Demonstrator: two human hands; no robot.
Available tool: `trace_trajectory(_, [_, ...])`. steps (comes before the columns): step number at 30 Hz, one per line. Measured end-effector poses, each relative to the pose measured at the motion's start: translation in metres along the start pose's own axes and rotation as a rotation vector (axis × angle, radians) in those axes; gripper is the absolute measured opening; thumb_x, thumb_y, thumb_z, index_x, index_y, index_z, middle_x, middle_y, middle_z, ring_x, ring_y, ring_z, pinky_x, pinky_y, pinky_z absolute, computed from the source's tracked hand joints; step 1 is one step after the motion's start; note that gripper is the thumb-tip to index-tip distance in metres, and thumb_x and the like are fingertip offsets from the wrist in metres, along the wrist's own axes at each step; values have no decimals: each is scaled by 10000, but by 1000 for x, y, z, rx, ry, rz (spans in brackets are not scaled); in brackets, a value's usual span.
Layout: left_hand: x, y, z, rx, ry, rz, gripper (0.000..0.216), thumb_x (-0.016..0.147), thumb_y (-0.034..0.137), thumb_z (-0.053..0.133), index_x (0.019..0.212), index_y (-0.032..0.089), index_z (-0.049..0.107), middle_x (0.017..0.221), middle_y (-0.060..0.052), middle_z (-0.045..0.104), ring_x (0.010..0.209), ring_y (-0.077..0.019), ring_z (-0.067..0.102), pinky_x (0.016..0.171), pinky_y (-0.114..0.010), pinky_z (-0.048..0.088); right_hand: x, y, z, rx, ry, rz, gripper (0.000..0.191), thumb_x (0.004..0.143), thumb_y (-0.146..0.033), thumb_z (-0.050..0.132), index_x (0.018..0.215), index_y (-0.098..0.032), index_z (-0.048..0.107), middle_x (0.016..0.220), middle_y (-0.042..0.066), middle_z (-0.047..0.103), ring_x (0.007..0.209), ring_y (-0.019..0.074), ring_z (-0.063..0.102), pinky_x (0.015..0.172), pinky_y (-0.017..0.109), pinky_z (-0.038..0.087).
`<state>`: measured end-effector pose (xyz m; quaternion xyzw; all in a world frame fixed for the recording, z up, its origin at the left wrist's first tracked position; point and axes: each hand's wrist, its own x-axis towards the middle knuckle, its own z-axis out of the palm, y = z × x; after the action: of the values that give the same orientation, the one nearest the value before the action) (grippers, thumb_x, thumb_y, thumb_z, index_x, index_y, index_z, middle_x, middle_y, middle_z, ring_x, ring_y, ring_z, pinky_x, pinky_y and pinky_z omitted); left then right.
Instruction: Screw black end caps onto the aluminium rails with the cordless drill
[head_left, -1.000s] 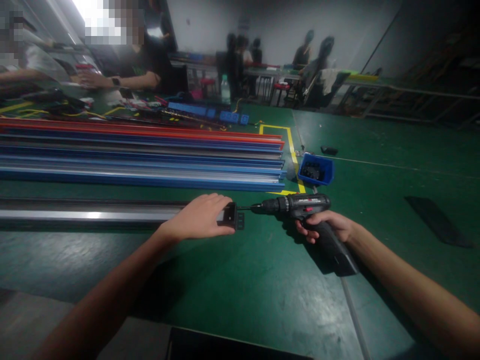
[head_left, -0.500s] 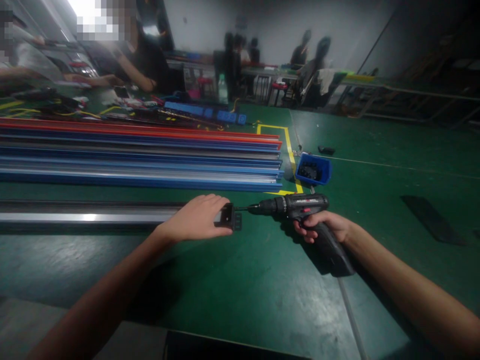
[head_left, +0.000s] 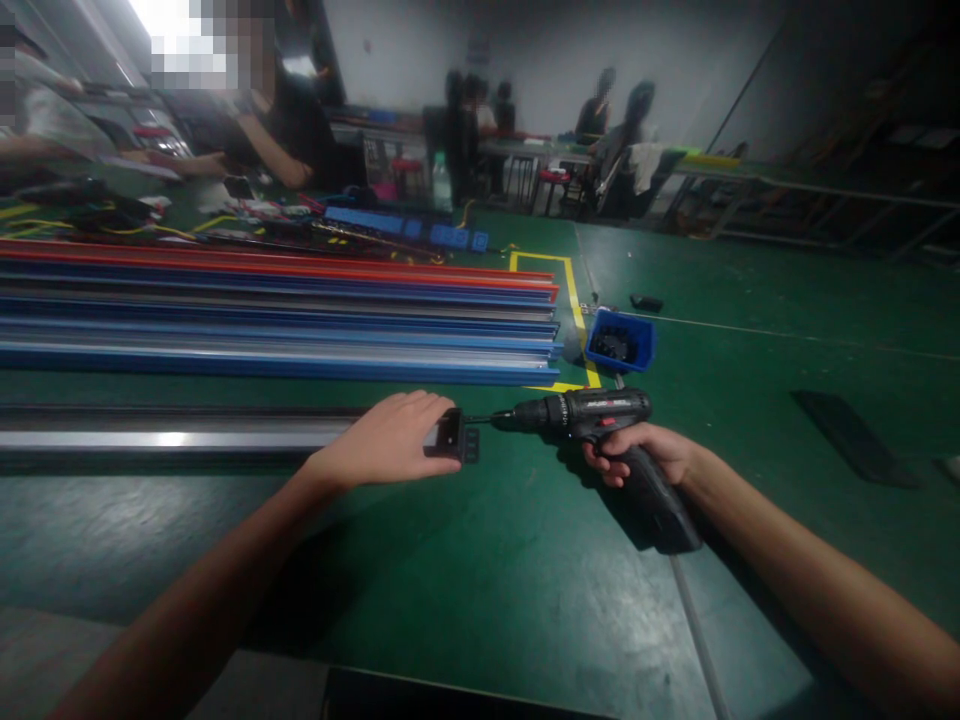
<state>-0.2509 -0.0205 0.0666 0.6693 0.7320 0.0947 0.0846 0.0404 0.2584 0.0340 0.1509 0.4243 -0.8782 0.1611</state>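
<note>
My left hand (head_left: pixel 397 440) is closed over the right end of a long dark metal profile (head_left: pixel 172 439) with a bright strip along it. At that end sits a black end cap (head_left: pixel 469 445), partly hidden by my fingers. My right hand (head_left: pixel 645 450) grips a black cordless drill (head_left: pixel 600 410) by its handle, a finger near the trigger. The drill lies level, pointing left, and its long bit (head_left: pixel 478 419) reaches the end cap. Whether the tip sits in a screw is too small to tell.
Behind the profile lie several blue profiles (head_left: pixel 300 350) and a red one (head_left: pixel 300 262). A blue bin (head_left: pixel 645 345) of small black parts stands beyond the drill. A dark flat piece (head_left: pixel 851 435) lies at right. Co-workers sit across the green table (head_left: pixel 480 560).
The whole view has shifted slightly. Both hands keep their hold, and the drill bit stays at the end cap with no clear movement between them.
</note>
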Motion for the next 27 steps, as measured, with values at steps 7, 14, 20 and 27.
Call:
trace_trajectory(7, [-1, 2, -2, -4, 4, 2, 699, 832, 718, 627, 1275, 177, 605, 1218, -133, 680, 1083, -316, 640, 926, -474, 506, 1, 0, 0, -13, -34, -4, 163, 836, -147, 679, 961, -55, 727, 791, 55, 686, 554, 70, 553, 618, 225, 548])
trace_trajectory(14, [0, 1, 0, -1, 4, -1, 720, 821, 734, 634, 1282, 180, 607, 1213, -132, 682, 1084, -318, 642, 931, -474, 504, 1, 0, -1, 5, -32, 15, 205, 835, -155, 685, 1007, -50, 720, 819, 62, 686, 566, 73, 566, 630, 229, 552])
trace_trajectory(20, [0, 1, 0, 10, 10, 9, 692, 842, 721, 622, 1278, 183, 602, 1216, -127, 680, 1083, -314, 641, 927, -469, 507, 0, -1, -1, -13, -36, 11, 174, 858, -159, 675, 993, -55, 708, 811, 60, 684, 577, 76, 570, 640, 232, 555])
trace_trajectory(27, [0, 0, 1, 13, 4, 8, 715, 829, 738, 622, 1277, 181, 602, 1216, -135, 683, 1090, -321, 642, 933, -470, 504, 0, -2, 1, 12, -32, 12, 195, 840, -154, 684, 995, -41, 715, 819, 66, 684, 567, 73, 571, 636, 230, 559])
